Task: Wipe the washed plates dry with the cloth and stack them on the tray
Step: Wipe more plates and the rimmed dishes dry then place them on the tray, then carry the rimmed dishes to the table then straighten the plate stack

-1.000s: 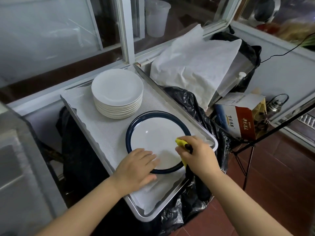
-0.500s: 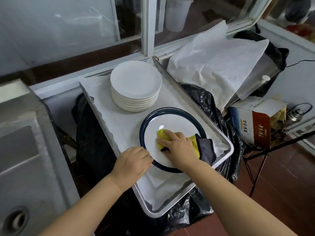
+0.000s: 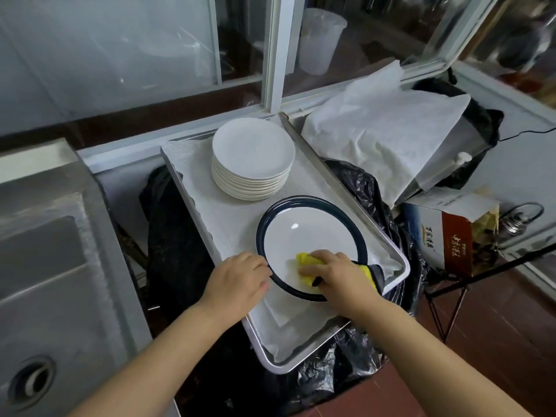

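Note:
A white plate with a dark blue rim (image 3: pixel 310 233) lies on the near half of a metal tray (image 3: pixel 328 182) lined with white cloth. My right hand (image 3: pixel 337 270) grips a yellow and grey cloth (image 3: pixel 305 261) and presses it onto the plate's near part. My left hand (image 3: pixel 240 279) holds the plate's left rim with curled fingers. A stack of several plain white plates (image 3: pixel 252 164) stands on the tray's far half.
A steel sink (image 3: pixel 45 266) is at the left. Black plastic bags (image 3: pixel 370 188) lie under and beside the tray. A white sheet (image 3: pixel 379 130) covers something at the right, with a cardboard box (image 3: pixel 445 236) near it. Windows run behind.
My right hand has slid the cloth from the plate's middle toward its near edge. My left hand stays at the left rim. The camera has shifted a little.

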{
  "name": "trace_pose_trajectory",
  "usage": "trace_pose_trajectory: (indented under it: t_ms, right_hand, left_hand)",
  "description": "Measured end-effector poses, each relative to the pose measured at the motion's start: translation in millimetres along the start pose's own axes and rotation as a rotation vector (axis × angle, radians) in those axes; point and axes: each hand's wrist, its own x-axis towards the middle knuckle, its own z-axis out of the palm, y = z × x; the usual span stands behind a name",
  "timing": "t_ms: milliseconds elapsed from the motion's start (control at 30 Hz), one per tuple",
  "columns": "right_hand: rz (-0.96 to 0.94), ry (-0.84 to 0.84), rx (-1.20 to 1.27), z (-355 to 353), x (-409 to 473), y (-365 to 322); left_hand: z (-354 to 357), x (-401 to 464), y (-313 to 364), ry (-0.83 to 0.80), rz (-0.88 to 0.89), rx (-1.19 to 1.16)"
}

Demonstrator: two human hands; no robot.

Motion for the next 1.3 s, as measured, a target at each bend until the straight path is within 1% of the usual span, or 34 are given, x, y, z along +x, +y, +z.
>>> trace_pose_trajectory:
  t_ms: [33, 100, 133, 167, 233, 333, 367, 400, 500, 600, 667, 767, 833, 900, 967, 1033, 1067, 1167, 1233, 1300]
  right_hand:
    - [0.042, 0.078, 0.111, -5, -4, -4]
    - [0.080, 0.247, 0.482, -21, -12, -24]
    - [0.072, 0.305, 0.669, -30, -16, -40]
    - [0.054, 0.343, 0.796, -39, -20, -57]
    - [0.028, 0.376, 0.907, -51, -25, -97]
    - [0.009, 0.357, 0.970, -57, -30, -160]
    - [-0.015, 0.355, 0.967, -59, -31, -181]
    - [-0.045, 0.347, 0.964, -59, -34, -200]
    - [-0.133, 0.240, 1.003, -58, -41, -247]
    - [-0.208, 0.070, 1.131, -56, -49, -281]
    - [-0.220, 0.007, 1.157, -55, -51, -299]
    - [-0.243, 0.005, 1.011, -56, -47, -323]
    - [-0.267, -0.013, 0.969, -56, -44, -333]
    - [-0.315, -0.046, 0.901, -54, -43, -344]
    - [-0.342, -0.074, 0.836, -48, -41, -355]
    - [-0.350, -0.102, 0.757, -39, -38, -364]
    - [-0.354, -0.120, 0.708, -33, -36, -368]
    - [-0.351, -0.116, 0.624, -16, -33, -373]
    - [-0.362, -0.041, 0.610, -5, -34, -371]
    - [-0.397, 0.052, 0.558, 12, -40, -362]
  left_hand:
    - [-10, -3, 1, -0.004, -0.065, -0.017]
    - [-34, -12, 3, -0.013, -0.225, -0.074]
    - [-46, -18, 5, -0.025, -0.321, -0.137]
    - [-58, -23, 7, -0.020, -0.410, -0.236]
    - [-84, -33, 14, 0.025, -0.552, -0.516]
    - [-124, -51, 19, 0.091, -0.657, -0.956]
    - [-136, -60, 18, 0.116, -0.686, -1.046]
    - [-146, -69, 15, 0.148, -0.718, -1.084]
    - [-177, -103, 1, 0.244, -0.802, -1.021]
    - [-203, -143, -12, 0.229, -0.882, -0.974]
    - [-217, -170, -19, 0.220, -0.880, -0.946]
    - [-236, -206, -28, 0.205, -0.872, -0.914]
    - [-250, -226, -37, 0.193, -0.895, -0.935]
    - [-262, -244, -46, 0.120, -0.906, -0.920]
    - [-271, -258, -55, 0.000, -0.898, -0.868]
    - [-271, -270, -61, -0.102, -0.881, -0.767]
    - [-269, -275, -63, -0.111, -0.874, -0.702]
    - [-254, -284, -65, -0.010, -0.867, -0.565]
    - [-244, -291, -62, 0.075, -0.851, -0.550]
    - [-227, -301, -59, 0.097, -0.802, -0.482]
